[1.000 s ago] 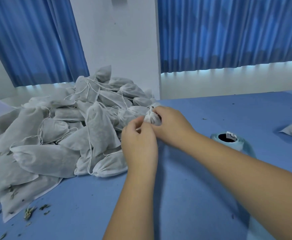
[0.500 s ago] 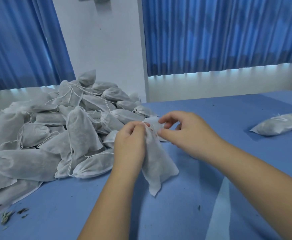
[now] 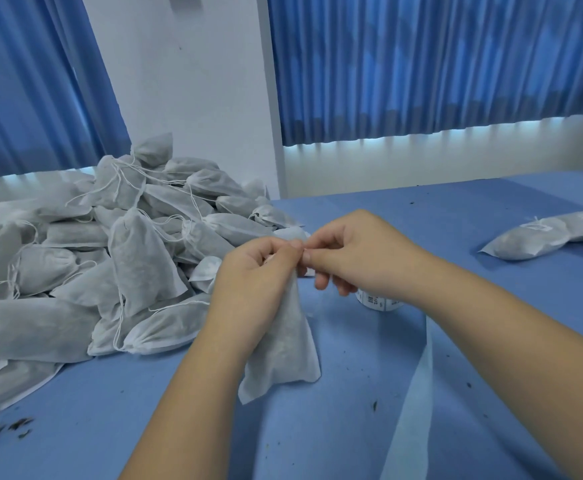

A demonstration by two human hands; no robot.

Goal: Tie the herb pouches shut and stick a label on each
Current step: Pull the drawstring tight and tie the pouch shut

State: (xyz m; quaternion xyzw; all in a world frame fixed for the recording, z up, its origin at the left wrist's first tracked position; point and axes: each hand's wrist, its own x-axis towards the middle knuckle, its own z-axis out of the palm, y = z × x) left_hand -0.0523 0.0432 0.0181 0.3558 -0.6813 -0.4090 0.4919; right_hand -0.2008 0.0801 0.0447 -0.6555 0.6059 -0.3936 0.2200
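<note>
1. Blue cloth-topped table (image 3: 456, 216), set before pleated blue curtains (image 3: 421, 64) and a white wall (image 3: 186, 81)
2. Pile of pouches (image 3: 75, 271), the landmark: limp, lumpy sacks of thin white nonwoven fabric with fine drawstrings trailing
3. Held pouch (image 3: 283, 344), just right of the pile: semi-translucent, hanging from a bunched neck and flaring to a flat bottom
4. Left hand (image 3: 252, 282): fingers curled round the gathered neck
5. Right hand (image 3: 359, 254): thumb and forefinger pinched narrow at the pouch mouth; any string there is too fine to see
6. Probable step is tying: keep the gather tight and draw the cord snug before knotting
7. Label roll (image 3: 378, 303), right of the pile, half hidden beneath the right wrist, with a pale backing strip (image 3: 411, 410)
</note>
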